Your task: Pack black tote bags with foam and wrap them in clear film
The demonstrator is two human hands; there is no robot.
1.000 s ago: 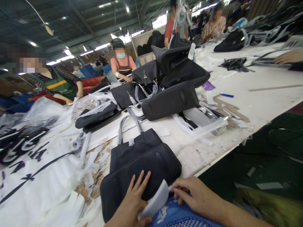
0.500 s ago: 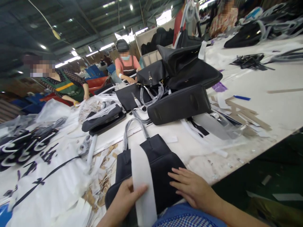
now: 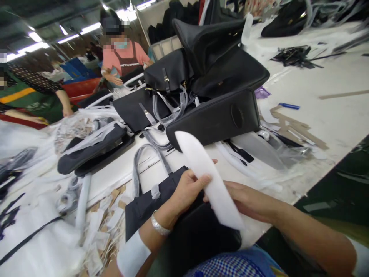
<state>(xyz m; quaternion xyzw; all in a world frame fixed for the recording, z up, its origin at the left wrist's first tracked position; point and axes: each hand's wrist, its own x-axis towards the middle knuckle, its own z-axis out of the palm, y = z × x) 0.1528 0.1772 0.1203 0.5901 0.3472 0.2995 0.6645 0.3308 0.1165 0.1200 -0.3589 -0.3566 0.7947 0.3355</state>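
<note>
A long white foam strip [image 3: 213, 184] with a rounded top end is raised at a tilt above a black handbag [image 3: 161, 200]. My left hand [image 3: 190, 188] is closed on its left edge, thumb across the front. My right hand [image 3: 242, 198] meets the strip from the right; its fingers wrap behind and are mostly hidden. The bag lies on the table in front of my body, its plastic-wrapped handles [image 3: 137, 167] pointing away from me. A small clear wrapping [image 3: 155, 191] covers a spot near its top edge.
Several black bags, one seen bottom-on [image 3: 213, 119], are piled beyond my hands. Another black bag [image 3: 95, 150] lies to the left. Paper scraps [image 3: 106, 219] and white foam sheets [image 3: 43, 227] cover the near left. Two co-workers stand across the table, one in a pink top [image 3: 127, 57].
The white strip has come up off the bag, lifted and moved right by my left hand. My right hand has left the bag's surface and come to the strip. The view has shifted closer.
</note>
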